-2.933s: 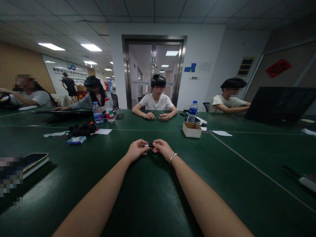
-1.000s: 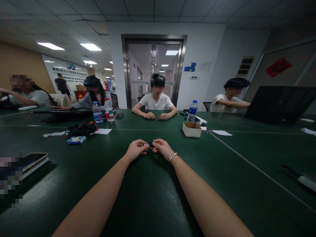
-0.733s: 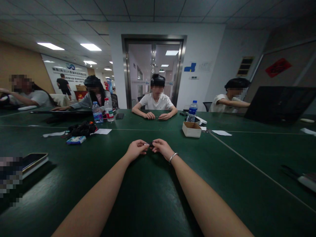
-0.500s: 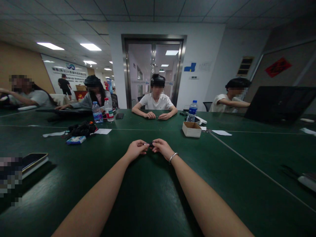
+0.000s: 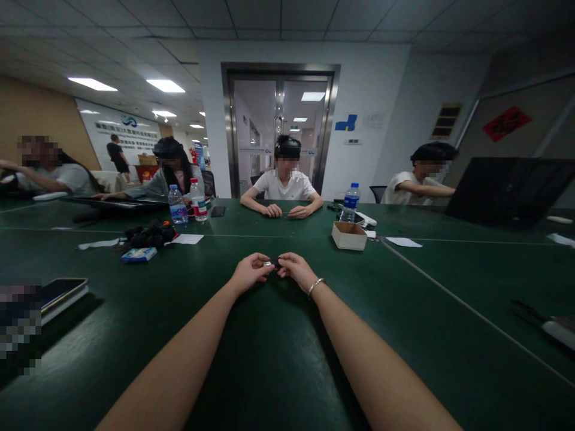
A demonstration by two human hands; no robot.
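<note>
Both my forearms stretch forward over the dark green table (image 5: 278,359). My left hand (image 5: 248,272) and my right hand (image 5: 294,270) meet at the table's middle, fingers pinched together on a small dark object (image 5: 272,263) with a bit of silver at its left end. The object is too small to name. A silver bracelet (image 5: 315,285) circles my right wrist. Both hands rest low on the tabletop.
A small cardboard box (image 5: 349,235) stands beyond my right hand, water bottles (image 5: 350,203) (image 5: 178,205) further back. A black bundle (image 5: 148,234) and blue packet (image 5: 138,255) lie at left, a phone (image 5: 63,291) near left. An open laptop (image 5: 507,190) sits right. Several people sit around the table.
My hands stay in the same spot, with small finger shifts on the object; a little silver now shows at its left end. People across the table moved slightly.
</note>
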